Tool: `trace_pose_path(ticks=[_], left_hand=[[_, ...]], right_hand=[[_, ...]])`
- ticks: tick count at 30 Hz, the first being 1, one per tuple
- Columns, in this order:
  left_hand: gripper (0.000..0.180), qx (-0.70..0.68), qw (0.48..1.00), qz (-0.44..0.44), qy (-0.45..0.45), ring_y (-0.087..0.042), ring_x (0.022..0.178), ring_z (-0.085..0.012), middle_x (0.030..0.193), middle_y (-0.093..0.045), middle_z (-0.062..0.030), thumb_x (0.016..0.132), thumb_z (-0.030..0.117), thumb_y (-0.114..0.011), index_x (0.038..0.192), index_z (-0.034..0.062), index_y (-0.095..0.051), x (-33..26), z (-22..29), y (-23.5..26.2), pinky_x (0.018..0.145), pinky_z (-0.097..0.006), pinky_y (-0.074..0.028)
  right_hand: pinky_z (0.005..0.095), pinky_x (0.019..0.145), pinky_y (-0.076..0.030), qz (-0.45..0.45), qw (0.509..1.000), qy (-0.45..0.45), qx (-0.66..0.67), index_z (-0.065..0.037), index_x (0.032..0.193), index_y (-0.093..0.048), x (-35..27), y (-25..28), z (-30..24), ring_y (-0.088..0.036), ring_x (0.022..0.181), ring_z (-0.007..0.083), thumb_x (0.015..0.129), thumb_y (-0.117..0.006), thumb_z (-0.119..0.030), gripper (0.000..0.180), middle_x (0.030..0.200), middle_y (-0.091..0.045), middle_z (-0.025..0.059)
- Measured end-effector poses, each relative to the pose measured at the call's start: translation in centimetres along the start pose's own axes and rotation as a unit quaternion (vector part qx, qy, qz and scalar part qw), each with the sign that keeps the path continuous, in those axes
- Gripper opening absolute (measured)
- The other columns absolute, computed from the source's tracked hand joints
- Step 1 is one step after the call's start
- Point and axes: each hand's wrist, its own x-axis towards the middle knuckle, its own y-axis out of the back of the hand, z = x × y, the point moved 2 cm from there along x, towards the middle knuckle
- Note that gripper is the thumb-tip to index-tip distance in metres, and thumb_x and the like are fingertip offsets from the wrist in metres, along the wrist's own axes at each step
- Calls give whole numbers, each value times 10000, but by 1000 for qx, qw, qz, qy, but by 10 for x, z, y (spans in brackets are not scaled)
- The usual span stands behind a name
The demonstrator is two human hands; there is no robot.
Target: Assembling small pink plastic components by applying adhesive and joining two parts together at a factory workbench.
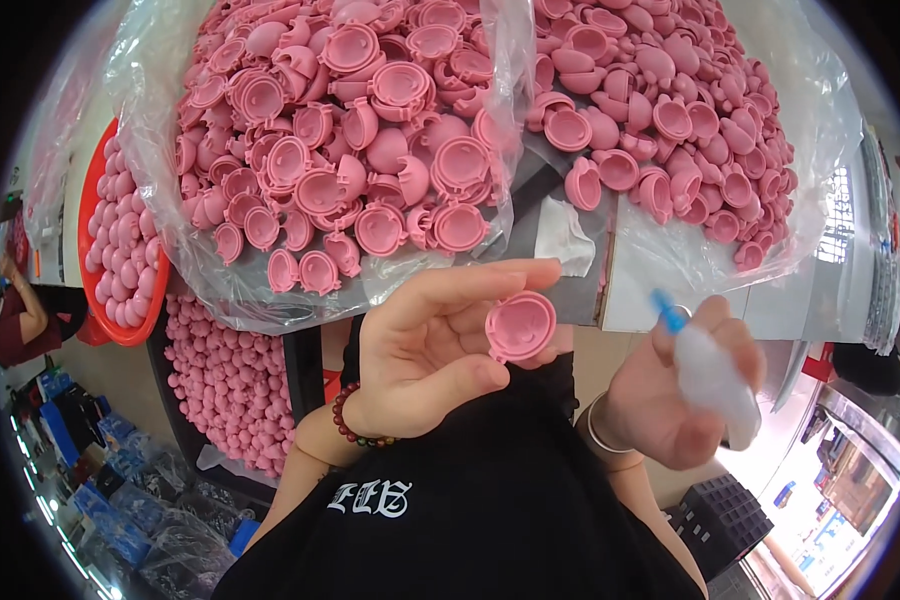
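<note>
In my left hand [425,350] rests a pink plastic half-shell [521,327], its hollow side facing up, held between thumb and fingers. My right hand [675,385] grips a white squeeze bottle [712,375] with a blue tip [667,309]; it is a little blurred. The bottle's tip points up and left, apart from the shell. Beyond my hands, a large heap of pink half-shells [380,228] lies on clear plastic sheeting at the left. A second heap of smaller pink shells [670,120] spreads over the right side of the table.
A crumpled white tissue [564,238] lies between the heaps. At the left stands an orange-red basket [156,310] of pink balls. Below the table edge, a dark bin [292,400] holds many small pink pieces. A dark crate [722,520] sits on the floor at lower right. Another person's arm [28,295] shows far left.
</note>
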Motion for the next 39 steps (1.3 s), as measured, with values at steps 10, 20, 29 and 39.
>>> trace_pose_path(ticks=[10, 20, 29, 39], left_hand=[[513, 84, 990, 95, 56, -583, 870, -253, 1088, -479, -263, 708, 121, -669, 1091, -22, -359, -1, -2, -6, 742, -332, -498], [493, 103, 989, 82, 62, -581, 876, -254, 1085, -480, -264, 696, 88, -674, 1069, -24, -372, -3, 1, -3, 755, -334, -497], [477, 115, 990, 64, 54, -595, 833, -247, 1056, -503, -260, 685, 98, -687, 1050, -10, -399, -3, 1, -2, 726, -322, -497], [468, 131, 990, 39, 36, -594, 824, -257, 1052, -501, -272, 681, 108, -692, 1033, -16, -409, -4, 1, -2, 729, -335, -490]], right_hand=[[242, 376, -225, -248, 948, 134, -145, 17, 842, -521, 5, -15, -16, -361, 456, 121, 765, -428, -583, 612, 589, -385, 20], [228, 380, -281, -191, 968, 86, -138, 2, 808, -610, 0, -16, -15, -415, 463, 110, 675, -591, -524, 543, 637, -459, 8], [237, 374, -199, -230, 951, 132, -160, 42, 908, -527, 4, -18, -11, -339, 456, 113, 796, -405, -553, 618, 592, -386, 24], [239, 364, -177, -201, 952, 167, -157, 71, 898, -524, 5, -15, -9, -324, 434, 112, 829, -344, -524, 626, 580, -375, 37]])
